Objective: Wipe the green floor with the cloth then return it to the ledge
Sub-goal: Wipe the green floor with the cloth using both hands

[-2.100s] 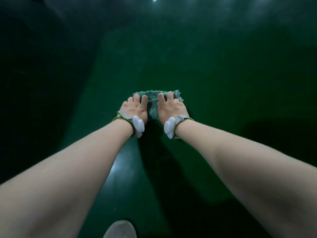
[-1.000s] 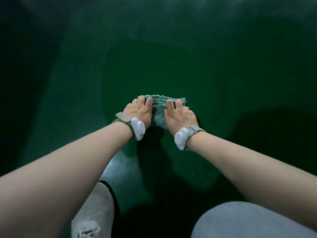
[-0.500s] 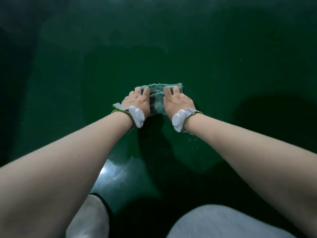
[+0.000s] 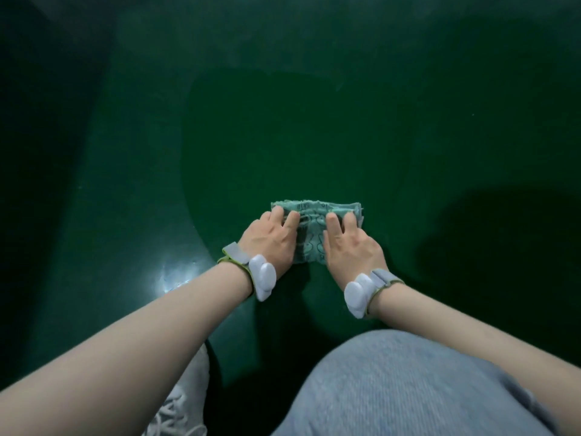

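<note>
nearest the camera, at about 5 o'clock, a knee in light blue denim [image 4: 418, 385] fills the lower frame, and at 7 o'clock the laced top of a white sneaker [image 4: 184, 401] shows beside the left forearm. both bare forearms reach forward from 8 and 4 o'clock toward the middle, each wrist wearing a grey band with a pale oval pod: the left wristband [image 4: 256, 273] and the right wristband [image 4: 364, 289]. just past them, the left hand [image 4: 272, 242] and right hand [image 4: 349, 247] lie palm down, side by side, fingers stretched flat and pressing on the cloth [image 4: 309, 237], not gripping it. the cloth, a pale green folded piece with a printed pattern, lies on the green floor [image 4: 283, 136] just below frame centre, its far edge showing beyond the fingertips. a bright glare patch [image 4: 176, 275] sits at 9 o'clock of the left wrist. toward 12 o'clock the glossy floor runs on into dark shadow.
</note>
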`<state>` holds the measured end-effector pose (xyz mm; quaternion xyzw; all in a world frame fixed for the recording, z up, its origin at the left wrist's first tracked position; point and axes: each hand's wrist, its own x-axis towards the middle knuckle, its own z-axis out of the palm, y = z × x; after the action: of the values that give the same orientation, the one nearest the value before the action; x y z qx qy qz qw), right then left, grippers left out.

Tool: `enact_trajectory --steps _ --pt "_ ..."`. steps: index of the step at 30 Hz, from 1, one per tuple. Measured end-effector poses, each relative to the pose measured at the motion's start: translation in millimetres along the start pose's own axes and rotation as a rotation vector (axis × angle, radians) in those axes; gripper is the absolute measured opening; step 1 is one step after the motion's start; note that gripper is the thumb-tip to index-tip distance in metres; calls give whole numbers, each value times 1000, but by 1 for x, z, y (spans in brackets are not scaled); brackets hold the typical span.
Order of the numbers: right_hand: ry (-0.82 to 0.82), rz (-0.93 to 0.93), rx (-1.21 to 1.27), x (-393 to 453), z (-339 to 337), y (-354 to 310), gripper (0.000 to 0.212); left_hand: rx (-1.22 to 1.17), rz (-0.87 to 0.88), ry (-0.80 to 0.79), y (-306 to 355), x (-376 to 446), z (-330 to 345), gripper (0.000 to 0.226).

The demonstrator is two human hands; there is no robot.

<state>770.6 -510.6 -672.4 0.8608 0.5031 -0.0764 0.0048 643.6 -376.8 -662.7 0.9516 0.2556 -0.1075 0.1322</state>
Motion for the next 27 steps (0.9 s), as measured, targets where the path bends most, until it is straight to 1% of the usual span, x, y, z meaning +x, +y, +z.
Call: enact_trajectory --steps 4,9,12,16,21,24,27 --pt "25 59 -80 -47 9 13 41 -2 75 -25 27 -17 14 27" --pt "19 215 -84 -56 10 39 38 -26 141 -78 61 14 13 27" --pt "71 270 -62 -42 8 60 33 -24 156 -78 78 49 2 33" --pt "169 319 -107 -9 8 116 29 5 186 -122 114 117 -16 36" --pt "180 366 -132 50 2 176 29 93 229 -102 141 194 -37 44" --pt "169 398 -138 85 -2 200 32 141 242 -84 149 229 -46 57" --pt "142 412 -121 124 -9 217 29 212 231 -102 149 258 -61 85"
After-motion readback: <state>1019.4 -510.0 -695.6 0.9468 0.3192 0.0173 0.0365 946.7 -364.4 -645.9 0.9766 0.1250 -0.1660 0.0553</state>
